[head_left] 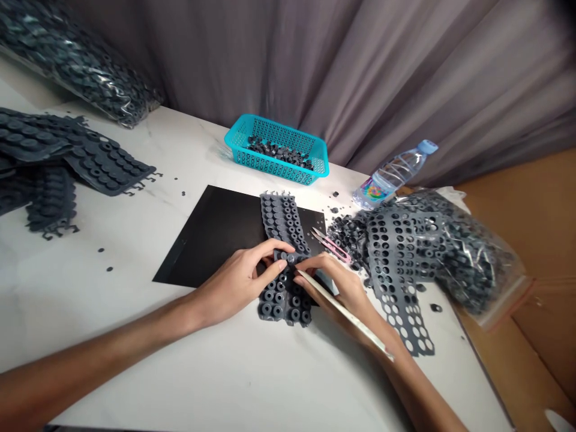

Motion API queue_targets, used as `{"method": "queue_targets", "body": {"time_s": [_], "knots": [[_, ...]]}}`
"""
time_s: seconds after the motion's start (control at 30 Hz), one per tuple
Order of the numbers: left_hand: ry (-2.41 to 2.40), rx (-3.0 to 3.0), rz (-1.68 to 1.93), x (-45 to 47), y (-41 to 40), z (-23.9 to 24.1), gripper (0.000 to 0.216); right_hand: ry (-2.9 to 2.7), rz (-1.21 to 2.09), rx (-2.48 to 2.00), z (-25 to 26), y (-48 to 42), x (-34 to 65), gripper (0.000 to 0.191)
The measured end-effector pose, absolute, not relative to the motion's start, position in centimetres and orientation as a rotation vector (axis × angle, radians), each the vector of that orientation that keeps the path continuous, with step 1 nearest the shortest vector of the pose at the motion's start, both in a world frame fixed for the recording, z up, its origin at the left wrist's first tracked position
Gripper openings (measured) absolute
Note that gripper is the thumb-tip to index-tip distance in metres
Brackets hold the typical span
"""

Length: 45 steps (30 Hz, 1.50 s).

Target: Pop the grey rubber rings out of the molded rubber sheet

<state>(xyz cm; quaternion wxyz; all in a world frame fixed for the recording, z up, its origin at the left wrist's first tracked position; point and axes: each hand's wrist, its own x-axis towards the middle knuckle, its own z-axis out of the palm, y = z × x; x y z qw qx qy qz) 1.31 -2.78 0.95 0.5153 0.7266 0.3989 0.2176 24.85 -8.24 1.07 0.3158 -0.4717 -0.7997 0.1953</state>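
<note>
Studded grey sheet (281, 222) held between a person's two hands, running out beyond them and back toward the body.
From where I stand, the left hand (240, 273) pinches the sheet between thumb and forefinger; the right (337, 282) grips a pale slim tool (355, 321), its tip at the sheet. Pink-handled snips (337, 250) lie just beyond the right hand, a perforated sheet (399, 273) to its right.

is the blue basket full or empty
Neither, it's partly filled: small dark pieces lie inside the blue basket, with its far wall showing above them.
</note>
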Motion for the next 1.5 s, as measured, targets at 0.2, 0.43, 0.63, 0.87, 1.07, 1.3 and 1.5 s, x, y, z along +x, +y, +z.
{"method": "queue_targets", "body": {"time_s": [0.2, 0.43, 0.63, 0.87, 1.07, 1.3, 1.5], "knots": [[1.063, 2.094, 0.58, 1.3, -3.3, 1.4, 0.03, -2.141, 0.509, -1.25, 1.3, -8.2, 24.6, 0.012], [0.858, 1.771, 0.59, 1.3, -2.8, 0.9, 0.027, -2.159, 0.485, -1.241, 1.2, -8.1, 24.5, 0.011], [0.85, 1.646, 0.591, 1.3, -2.6, 0.6, 0.026, -2.147, 0.466, -1.26, 1.1, -8.1, 24.3, 0.011], [0.85, 1.631, 0.601, 1.4, -2.5, 0.8, 0.026, -2.128, 0.45, -1.337, 0.8, -8.3, 24.0, 0.024], [0.837, 1.576, 0.613, 1.5, -2.4, 0.6, 0.025, -2.23, 0.266, -1.255, 0.7, -8.1, 23.8, 0.03], [0.83, 1.537, 0.614, 1.5, -2.2, 0.0, 0.028, -2.301, 0.09, -1.191, -0.1, -7.7, 23.7, 0.034], [0.82, 1.531, 0.611, 1.4, -1.9, -0.3, 0.027, -2.274, 0.158, -1.238, -0.2, -7.8, 23.9, 0.035]]}}
